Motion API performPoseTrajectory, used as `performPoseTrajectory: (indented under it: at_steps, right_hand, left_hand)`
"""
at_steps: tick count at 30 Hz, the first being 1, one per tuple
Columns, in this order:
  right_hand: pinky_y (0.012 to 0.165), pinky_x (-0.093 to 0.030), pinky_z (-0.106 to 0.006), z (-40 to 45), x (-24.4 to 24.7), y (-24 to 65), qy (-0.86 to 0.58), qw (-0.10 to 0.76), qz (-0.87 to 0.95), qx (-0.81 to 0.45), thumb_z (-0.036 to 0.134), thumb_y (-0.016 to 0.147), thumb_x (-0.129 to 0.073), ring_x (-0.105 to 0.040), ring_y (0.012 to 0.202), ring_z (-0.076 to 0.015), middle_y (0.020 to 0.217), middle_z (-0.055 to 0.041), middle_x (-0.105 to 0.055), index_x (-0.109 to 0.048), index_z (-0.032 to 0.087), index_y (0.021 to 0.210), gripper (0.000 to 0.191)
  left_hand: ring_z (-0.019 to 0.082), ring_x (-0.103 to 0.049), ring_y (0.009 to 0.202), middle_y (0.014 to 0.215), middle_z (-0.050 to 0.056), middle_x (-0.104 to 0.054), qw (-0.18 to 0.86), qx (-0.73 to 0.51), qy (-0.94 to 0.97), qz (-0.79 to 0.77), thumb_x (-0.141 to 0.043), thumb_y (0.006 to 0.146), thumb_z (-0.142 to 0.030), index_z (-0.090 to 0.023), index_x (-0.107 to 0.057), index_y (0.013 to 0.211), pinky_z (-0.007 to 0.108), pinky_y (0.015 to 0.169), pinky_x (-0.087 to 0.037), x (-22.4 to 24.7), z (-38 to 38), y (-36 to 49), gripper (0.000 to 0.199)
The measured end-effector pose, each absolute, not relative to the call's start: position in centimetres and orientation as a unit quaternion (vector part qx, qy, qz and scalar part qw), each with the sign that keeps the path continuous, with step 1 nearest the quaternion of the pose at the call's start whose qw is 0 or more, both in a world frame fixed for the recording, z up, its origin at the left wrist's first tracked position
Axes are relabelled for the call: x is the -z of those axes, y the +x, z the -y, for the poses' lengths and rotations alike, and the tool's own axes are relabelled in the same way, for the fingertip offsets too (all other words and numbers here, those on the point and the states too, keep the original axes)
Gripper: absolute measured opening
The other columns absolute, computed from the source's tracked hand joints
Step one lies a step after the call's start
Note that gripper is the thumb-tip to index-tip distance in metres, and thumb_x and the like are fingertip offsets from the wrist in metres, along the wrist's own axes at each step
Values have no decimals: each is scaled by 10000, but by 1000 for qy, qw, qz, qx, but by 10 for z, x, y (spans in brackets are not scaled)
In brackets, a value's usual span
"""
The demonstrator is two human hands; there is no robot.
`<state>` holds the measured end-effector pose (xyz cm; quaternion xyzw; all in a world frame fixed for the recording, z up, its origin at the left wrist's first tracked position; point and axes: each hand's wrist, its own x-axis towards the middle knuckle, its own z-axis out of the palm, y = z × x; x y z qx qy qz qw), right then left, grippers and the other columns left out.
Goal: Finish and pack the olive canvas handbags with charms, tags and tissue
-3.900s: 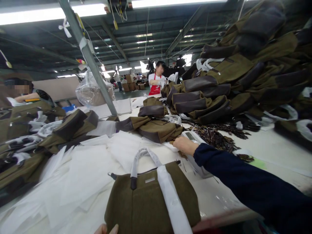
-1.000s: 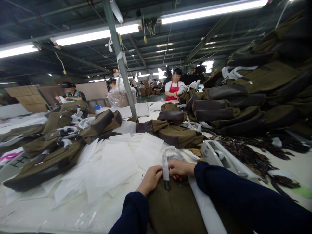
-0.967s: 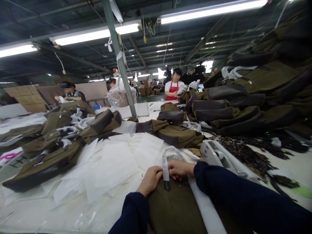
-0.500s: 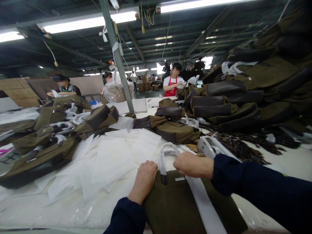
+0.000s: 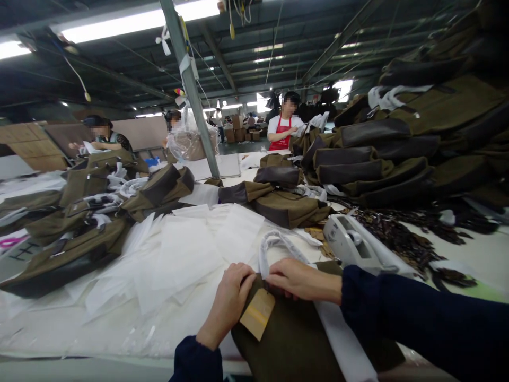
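An olive fabric bag (image 5: 294, 339) lies in front of me at the table's near edge. Its carrying handle (image 5: 264, 246) is wrapped in white material and stands up at the top, and a broad white strip (image 5: 348, 345) runs down its front. My left hand (image 5: 228, 297) is closed at the bag's upper left edge, thumb and fingers pinching there. A tan paper tag (image 5: 259, 314) with a yellowish band lies on the bag between my hands. My right hand (image 5: 298, 278) is closed just above the tag, by the handle's base; its fingertips hide what they grip.
White sheets (image 5: 186, 239) spread on the left, with more olive bags (image 5: 79, 249) beyond. A tape dispenser (image 5: 350, 239) and dark small pieces (image 5: 405, 233) lie right, below a tall bag pile (image 5: 397, 143). A co-worker in a red apron (image 5: 281, 132) stands behind.
The tan tag now shows on the bag's front, where only a small white label was seen before. My right hand has moved left and down towards my left hand.
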<state>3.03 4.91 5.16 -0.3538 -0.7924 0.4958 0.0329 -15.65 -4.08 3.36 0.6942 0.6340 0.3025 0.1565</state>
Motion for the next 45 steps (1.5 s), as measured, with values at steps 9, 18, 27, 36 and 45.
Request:
performPoseTrajectory:
  at_steps: [9,18,27,36,45]
  right_hand:
    - [478,-445,-180,-66,-24,22,-280,107,755,-583,200,776,-652,-527,540,-95,666,28,-587,-695,165,938,171]
    - [546,-492,-204,-70,-17,20,-277,149,679,-663,437,764,-698,-597,604,-118,682,-12,-655,-714,141,787,298]
    - [532,-492,-203,-75,-18,17,-308,210,643,-669,462,757,-715,-607,624,-120,729,-27,-673,-710,135,806,331]
    - [500,-489,-208,-68,-12,16,-327,178,629,-682,314,777,-702,-592,541,-117,591,14,-629,-671,139,800,179]
    - [431,-475,-171,-66,-12,17,-341,189,619,-681,209,828,-601,-590,524,-95,634,8,-649,-555,156,794,78]
  left_hand:
    - [201,-550,862,834,29,-639,191,-309,704,-610,-495,941,-256,-221,-627,774,319,832,-408,-47,41,-147,216]
    - [258,-548,1038,1121,64,-622,231,-274,697,-621,-716,776,-355,-272,-607,1098,353,902,-443,-63,66,-124,350]
    - [176,-612,803,852,-1,-678,288,-268,666,-634,-437,933,-226,-237,-612,937,268,734,-426,-63,58,-145,175]
    - [236,-522,971,1001,50,-637,101,-122,740,-654,-511,885,-146,-222,-634,928,346,861,-392,-55,49,-139,151]
    - [218,-567,923,956,55,-659,147,-94,758,-629,-486,925,-152,-189,-662,845,316,819,-427,-42,41,-126,198]
